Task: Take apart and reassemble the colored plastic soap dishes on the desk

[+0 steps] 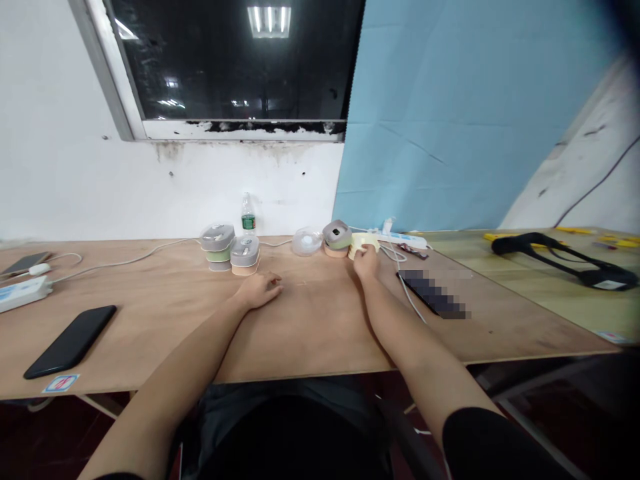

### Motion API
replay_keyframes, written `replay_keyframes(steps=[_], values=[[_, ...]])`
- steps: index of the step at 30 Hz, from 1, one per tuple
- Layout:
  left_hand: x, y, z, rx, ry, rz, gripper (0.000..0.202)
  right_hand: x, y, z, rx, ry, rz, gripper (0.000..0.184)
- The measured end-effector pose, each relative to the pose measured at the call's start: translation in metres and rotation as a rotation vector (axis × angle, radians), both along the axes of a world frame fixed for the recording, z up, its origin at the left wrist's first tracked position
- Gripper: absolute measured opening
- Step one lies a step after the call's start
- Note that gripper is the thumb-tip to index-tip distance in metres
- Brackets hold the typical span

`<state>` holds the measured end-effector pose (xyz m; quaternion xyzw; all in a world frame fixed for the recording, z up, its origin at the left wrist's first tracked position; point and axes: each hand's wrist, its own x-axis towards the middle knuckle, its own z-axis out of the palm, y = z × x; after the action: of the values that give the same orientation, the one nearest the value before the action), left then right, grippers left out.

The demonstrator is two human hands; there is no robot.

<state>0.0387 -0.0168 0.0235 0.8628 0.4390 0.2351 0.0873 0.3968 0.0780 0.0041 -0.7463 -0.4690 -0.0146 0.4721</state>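
Observation:
My right hand (367,261) reaches to the back of the wooden table (310,327) and closes its fingers on a pale yellow round container (363,243). Just left of it sits a grey-lidded container on a peach one (337,238), then a clear round lid (307,242). My left hand (260,289) rests on the table with loosely curled fingers, holding nothing I can see. Right behind it stand two stacks of grey-lidded containers (219,245) (245,255).
A small water bottle (248,215) stands by the wall. A black phone (71,341) lies at front left, a white power strip (23,292) at far left. Another phone (434,294) with a white cable lies right of my right arm. A black strap (565,259) lies far right.

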Motion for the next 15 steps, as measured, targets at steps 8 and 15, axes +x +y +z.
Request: replay_keyframes(steps=[8, 15], values=[[-0.008, 0.005, -0.002, 0.005, -0.048, 0.046, 0.043, 0.002, 0.000, 0.001, 0.185, 0.112, -0.049, 0.030], [-0.006, 0.004, -0.001, 0.006, -0.044, 0.030, 0.047, -0.013, -0.009, 0.011, 0.291, 0.055, -0.071, 0.031]])
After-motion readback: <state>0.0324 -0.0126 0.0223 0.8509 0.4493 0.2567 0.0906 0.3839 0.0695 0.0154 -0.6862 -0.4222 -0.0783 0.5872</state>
